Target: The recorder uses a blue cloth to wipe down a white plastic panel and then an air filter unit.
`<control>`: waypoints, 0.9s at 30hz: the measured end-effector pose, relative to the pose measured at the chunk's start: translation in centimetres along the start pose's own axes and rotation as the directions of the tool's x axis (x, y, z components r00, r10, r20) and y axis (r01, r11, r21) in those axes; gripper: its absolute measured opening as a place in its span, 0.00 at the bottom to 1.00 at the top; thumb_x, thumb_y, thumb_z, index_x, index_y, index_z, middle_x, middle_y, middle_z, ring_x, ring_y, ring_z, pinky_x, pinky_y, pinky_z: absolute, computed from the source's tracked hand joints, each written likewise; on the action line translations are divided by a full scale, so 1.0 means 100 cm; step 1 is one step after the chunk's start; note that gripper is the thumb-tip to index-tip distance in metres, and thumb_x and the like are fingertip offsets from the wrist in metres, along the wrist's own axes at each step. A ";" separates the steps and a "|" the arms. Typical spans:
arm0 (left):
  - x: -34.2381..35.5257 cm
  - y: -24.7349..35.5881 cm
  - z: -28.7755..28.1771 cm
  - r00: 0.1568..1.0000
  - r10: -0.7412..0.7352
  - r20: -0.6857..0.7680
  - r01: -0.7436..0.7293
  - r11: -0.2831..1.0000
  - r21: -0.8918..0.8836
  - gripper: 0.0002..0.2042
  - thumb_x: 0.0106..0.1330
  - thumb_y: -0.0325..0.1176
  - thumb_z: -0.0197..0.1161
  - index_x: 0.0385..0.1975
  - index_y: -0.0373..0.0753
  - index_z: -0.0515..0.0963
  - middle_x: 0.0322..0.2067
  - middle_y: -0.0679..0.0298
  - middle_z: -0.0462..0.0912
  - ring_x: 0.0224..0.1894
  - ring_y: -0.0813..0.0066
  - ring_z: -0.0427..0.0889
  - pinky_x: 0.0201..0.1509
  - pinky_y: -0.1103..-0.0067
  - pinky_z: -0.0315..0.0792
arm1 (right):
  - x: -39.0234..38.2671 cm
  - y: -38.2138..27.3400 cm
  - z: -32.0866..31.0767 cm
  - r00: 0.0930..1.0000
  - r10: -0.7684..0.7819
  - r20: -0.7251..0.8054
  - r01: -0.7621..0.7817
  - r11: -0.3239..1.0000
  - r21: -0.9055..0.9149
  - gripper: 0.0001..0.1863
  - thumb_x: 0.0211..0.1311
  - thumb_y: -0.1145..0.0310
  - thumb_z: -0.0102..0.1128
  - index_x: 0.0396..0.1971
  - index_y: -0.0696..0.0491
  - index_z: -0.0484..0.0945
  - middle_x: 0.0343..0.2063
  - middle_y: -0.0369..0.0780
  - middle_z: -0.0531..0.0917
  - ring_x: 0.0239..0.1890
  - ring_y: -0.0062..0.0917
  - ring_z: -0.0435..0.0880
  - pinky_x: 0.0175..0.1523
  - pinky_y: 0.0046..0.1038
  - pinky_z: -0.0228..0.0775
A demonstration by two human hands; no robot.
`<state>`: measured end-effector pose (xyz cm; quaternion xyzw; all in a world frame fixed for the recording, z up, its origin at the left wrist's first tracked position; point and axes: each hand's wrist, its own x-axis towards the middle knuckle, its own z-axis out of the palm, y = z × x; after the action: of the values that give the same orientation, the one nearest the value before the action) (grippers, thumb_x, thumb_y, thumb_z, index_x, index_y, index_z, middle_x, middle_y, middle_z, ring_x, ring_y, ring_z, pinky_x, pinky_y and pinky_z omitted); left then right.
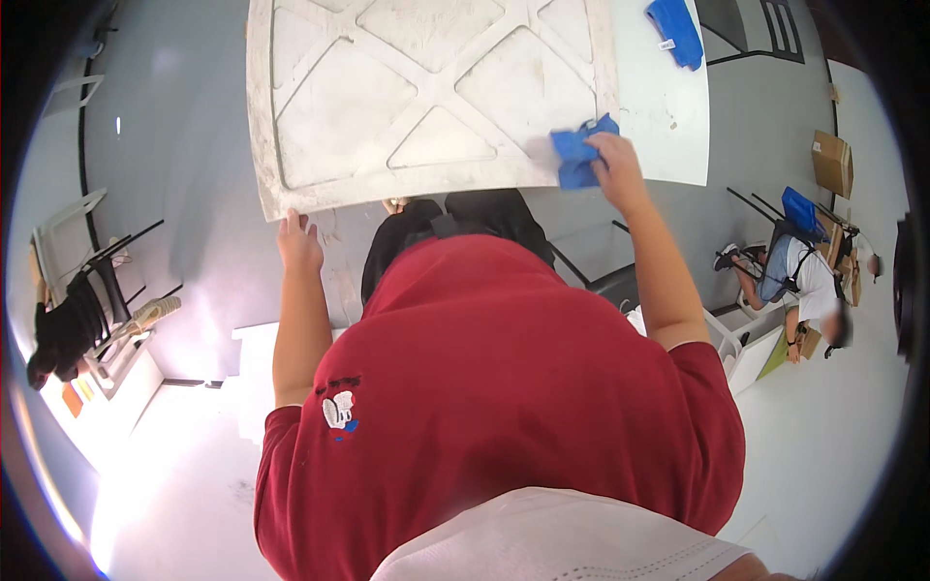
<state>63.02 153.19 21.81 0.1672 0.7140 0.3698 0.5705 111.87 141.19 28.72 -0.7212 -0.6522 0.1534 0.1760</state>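
Observation:
A white panel (417, 87) with raised crossing ribs and grey smudges lies in front of me, its near edge reaching over my lap. My left hand (300, 240) is closed on the panel's near left corner. In my right hand (618, 165) is a crumpled blue cloth (578, 160), pressed against the panel's near right corner. Part of the cloth hangs past the near edge. My right palm and some fingertips are hidden from view.
Under the panel, a white tabletop (664, 140) shows at the right, with another folded blue cloth (675, 34) on it. Off to the right a person (809, 276) sits near a cardboard box (831, 163). Black chairs (107, 295) stand at the left.

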 end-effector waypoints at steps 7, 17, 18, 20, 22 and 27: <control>0.007 -0.003 -0.002 1.000 0.005 0.014 -0.005 1.000 0.012 0.24 0.67 0.41 0.46 0.57 0.31 0.55 0.54 0.56 0.63 0.58 0.65 0.61 0.61 0.68 0.56 | -0.023 -0.026 0.048 0.992 0.086 0.092 -0.062 0.969 -0.237 0.27 0.54 0.61 0.54 0.57 0.40 0.64 0.63 0.39 0.57 0.63 0.39 0.52 0.62 0.53 0.42; 0.020 0.003 -0.016 0.995 -0.066 0.076 0.060 0.994 0.087 0.20 0.67 0.45 0.46 0.50 0.36 0.62 0.44 0.61 0.67 0.52 0.68 0.64 0.61 0.63 0.53 | 0.049 -0.123 0.105 0.958 -0.275 0.086 0.285 0.947 -0.151 0.25 0.53 0.57 0.55 0.54 0.40 0.67 0.61 0.38 0.59 0.64 0.38 0.53 0.60 0.54 0.47; 0.020 0.006 -0.020 0.988 -0.094 0.121 0.082 0.992 0.098 0.21 0.67 0.46 0.46 0.50 0.36 0.62 0.44 0.61 0.67 0.52 0.67 0.64 0.61 0.63 0.54 | 0.052 -0.120 0.105 0.951 -0.296 0.085 0.305 0.944 -0.129 0.25 0.54 0.57 0.55 0.54 0.40 0.67 0.61 0.37 0.58 0.64 0.38 0.52 0.61 0.54 0.46; 0.019 0.007 -0.024 0.979 -0.118 0.164 0.101 0.989 0.107 0.21 0.67 0.47 0.46 0.50 0.35 0.62 0.44 0.60 0.67 0.52 0.67 0.64 0.61 0.62 0.54 | 0.050 -0.113 0.105 0.944 -0.320 0.081 0.328 0.939 -0.107 0.25 0.54 0.57 0.55 0.55 0.40 0.67 0.62 0.37 0.58 0.64 0.38 0.52 0.61 0.54 0.46; 0.014 0.010 -0.029 0.988 -0.150 0.023 0.140 0.961 0.237 0.21 0.66 0.47 0.48 0.48 0.34 0.63 0.43 0.58 0.66 0.51 0.67 0.65 0.59 0.65 0.56 | 0.046 -0.100 0.103 0.975 -0.212 0.060 0.218 0.967 -0.135 0.26 0.55 0.57 0.54 0.57 0.39 0.64 0.63 0.38 0.56 0.65 0.39 0.50 0.62 0.54 0.43; 0.000 0.015 -0.011 0.949 0.310 -0.060 -0.247 0.847 0.470 0.20 0.64 0.40 0.52 0.48 0.32 0.63 0.46 0.55 0.66 0.52 0.66 0.65 0.56 0.72 0.59 | 0.047 -0.060 0.081 0.994 0.113 -0.014 -0.112 0.944 -0.311 0.28 0.57 0.58 0.52 0.60 0.38 0.60 0.63 0.42 0.53 0.65 0.42 0.50 0.63 0.54 0.41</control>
<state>61.72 153.86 22.98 0.3734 0.7853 0.2809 0.4062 103.36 146.79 24.24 -0.7756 -0.6264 0.0598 0.0497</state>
